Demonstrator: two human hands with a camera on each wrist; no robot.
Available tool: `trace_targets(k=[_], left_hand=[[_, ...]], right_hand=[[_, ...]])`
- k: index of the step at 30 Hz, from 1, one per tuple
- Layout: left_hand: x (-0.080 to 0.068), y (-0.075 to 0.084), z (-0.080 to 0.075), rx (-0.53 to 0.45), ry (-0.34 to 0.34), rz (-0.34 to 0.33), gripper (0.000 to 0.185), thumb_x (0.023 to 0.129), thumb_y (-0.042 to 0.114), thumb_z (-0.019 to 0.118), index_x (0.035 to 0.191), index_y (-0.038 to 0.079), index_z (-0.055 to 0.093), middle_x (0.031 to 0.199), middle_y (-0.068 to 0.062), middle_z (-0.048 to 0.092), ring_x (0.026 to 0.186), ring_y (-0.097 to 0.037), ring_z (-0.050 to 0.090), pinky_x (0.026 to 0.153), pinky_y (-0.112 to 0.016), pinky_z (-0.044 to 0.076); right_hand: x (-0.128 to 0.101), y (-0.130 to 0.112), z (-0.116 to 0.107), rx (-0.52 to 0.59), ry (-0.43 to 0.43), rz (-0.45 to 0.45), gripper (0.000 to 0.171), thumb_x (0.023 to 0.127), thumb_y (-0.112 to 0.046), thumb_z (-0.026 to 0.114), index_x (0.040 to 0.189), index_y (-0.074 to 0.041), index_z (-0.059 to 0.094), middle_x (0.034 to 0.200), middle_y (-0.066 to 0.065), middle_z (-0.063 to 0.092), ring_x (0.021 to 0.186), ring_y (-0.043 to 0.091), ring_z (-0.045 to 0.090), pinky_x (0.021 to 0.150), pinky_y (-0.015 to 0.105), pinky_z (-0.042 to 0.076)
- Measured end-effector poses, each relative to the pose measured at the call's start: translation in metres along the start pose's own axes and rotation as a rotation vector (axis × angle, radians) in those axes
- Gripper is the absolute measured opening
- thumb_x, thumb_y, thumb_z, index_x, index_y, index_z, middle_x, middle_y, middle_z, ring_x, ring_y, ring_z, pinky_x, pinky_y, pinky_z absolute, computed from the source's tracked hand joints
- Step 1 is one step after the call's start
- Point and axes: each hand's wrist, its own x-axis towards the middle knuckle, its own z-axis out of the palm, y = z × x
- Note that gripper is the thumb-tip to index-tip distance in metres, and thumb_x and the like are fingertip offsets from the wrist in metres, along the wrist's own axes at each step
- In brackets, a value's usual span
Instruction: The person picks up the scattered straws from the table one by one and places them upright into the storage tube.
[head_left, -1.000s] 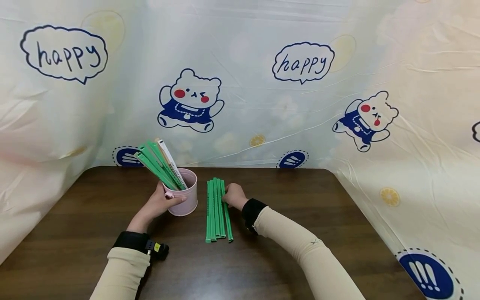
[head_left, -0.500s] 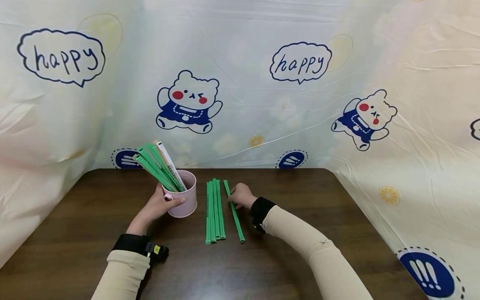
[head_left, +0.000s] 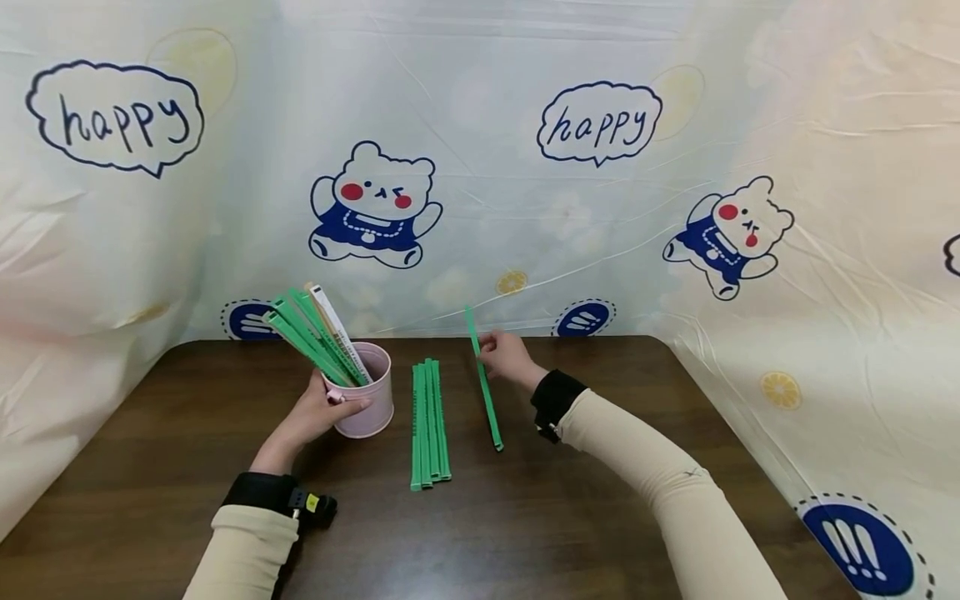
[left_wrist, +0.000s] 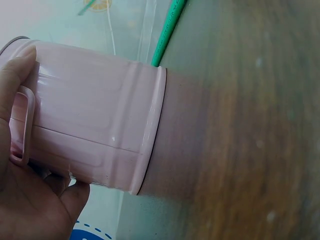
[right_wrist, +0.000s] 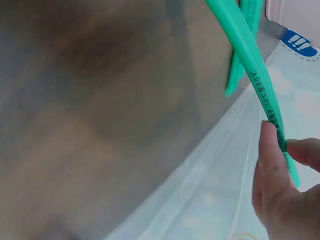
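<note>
Green strip [head_left: 484, 385] in right hand [head_left: 507, 358].

From the row of green strips [head_left: 430, 425] in the head view, the pink bucket [head_left: 375, 408] blocks ten o'clock and the held strip [head_left: 488, 400] two; the bench [head_left: 442, 542] gives passage at six.

You had a smooth, glossy bucket [head_left: 366, 414] of painted-looking metal centre-left; your single green strip [head_left: 491, 408] mid-frame looked like textured plastic; the wood-grained counter [head_left: 525, 533] below shone softly; the creased, faintly shiny backdrop [head_left: 495, 50] above resembled cloth.
</note>
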Motion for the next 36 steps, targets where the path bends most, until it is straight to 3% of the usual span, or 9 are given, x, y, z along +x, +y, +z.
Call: trace_targets(k=[4, 7, 15, 24, 30, 36], left_hand=[[-0.002, 0.000, 0.000, 0.005, 0.004, -0.007, 0.105, 0.092, 0.018, 0.072, 0.157, -0.006, -0.007, 0.160, -0.038, 0.015, 0.146, -0.052, 0.024, 0.118, -0.070, 0.025], [-0.002, 0.000, 0.000, 0.012, 0.003, -0.005, 0.106, 0.093, 0.019, 0.072, 0.157, -0.006, -0.008, 0.159, -0.039, 0.015, 0.145, -0.053, 0.025, 0.117, -0.071, 0.026], [-0.002, -0.003, -0.002, 0.005, 0.000, -0.025, 0.106, 0.093, 0.021, 0.072, 0.156, -0.007, -0.009, 0.160, -0.039, 0.014, 0.145, -0.054, 0.024, 0.117, -0.072, 0.025], [0.000, -0.001, -0.002, -0.030, 0.000, 0.003, 0.104, 0.092, 0.015, 0.071, 0.157, -0.003, -0.009, 0.160, -0.035, 0.013, 0.145, -0.050, 0.024, 0.118, -0.072, 0.023], [0.003, 0.003, -0.003, -0.058, 0.001, 0.081, 0.106, 0.091, 0.009, 0.071, 0.159, 0.002, -0.009, 0.161, -0.033, 0.012, 0.145, -0.050, 0.024, 0.118, -0.074, 0.022], [0.000, 0.001, 0.000, -0.033, 0.006, 0.039, 0.103, 0.090, 0.012, 0.071, 0.156, -0.004, -0.007, 0.159, -0.036, 0.015, 0.143, -0.051, 0.026, 0.118, -0.070, 0.024]], right_hand=[[-0.007, -0.021, -0.010, -0.019, 0.047, -0.086, 0.039, 0.100, -0.001, 0.055, 0.138, 0.008, 0.054, 0.108, 0.017, 0.064, 0.104, 0.034, 0.068, 0.079, 0.036, 0.061], [-0.003, -0.036, -0.014, 0.032, 0.099, -0.140, 0.039, 0.102, -0.001, 0.054, 0.139, 0.007, 0.053, 0.118, 0.022, 0.063, 0.109, 0.035, 0.066, 0.081, 0.032, 0.061], [0.010, -0.097, -0.013, 0.213, 0.191, -0.280, 0.041, 0.103, -0.004, 0.056, 0.143, 0.003, 0.051, 0.124, 0.024, 0.060, 0.115, 0.036, 0.064, 0.095, 0.044, 0.059], [0.014, -0.161, 0.011, 0.336, 0.294, -0.427, 0.038, 0.101, -0.005, 0.061, 0.138, 0.003, 0.055, 0.121, 0.023, 0.064, 0.114, 0.034, 0.067, 0.087, 0.026, 0.061], [0.013, -0.167, 0.039, 0.288, 0.243, -0.477, 0.037, 0.101, -0.005, 0.061, 0.136, 0.002, 0.056, 0.119, 0.023, 0.066, 0.113, 0.033, 0.067, 0.087, 0.021, 0.058], [0.009, -0.145, 0.073, 0.102, 0.179, -0.480, 0.036, 0.102, -0.006, 0.060, 0.137, 0.000, 0.057, 0.119, 0.019, 0.068, 0.113, 0.029, 0.067, 0.092, 0.019, 0.054]])
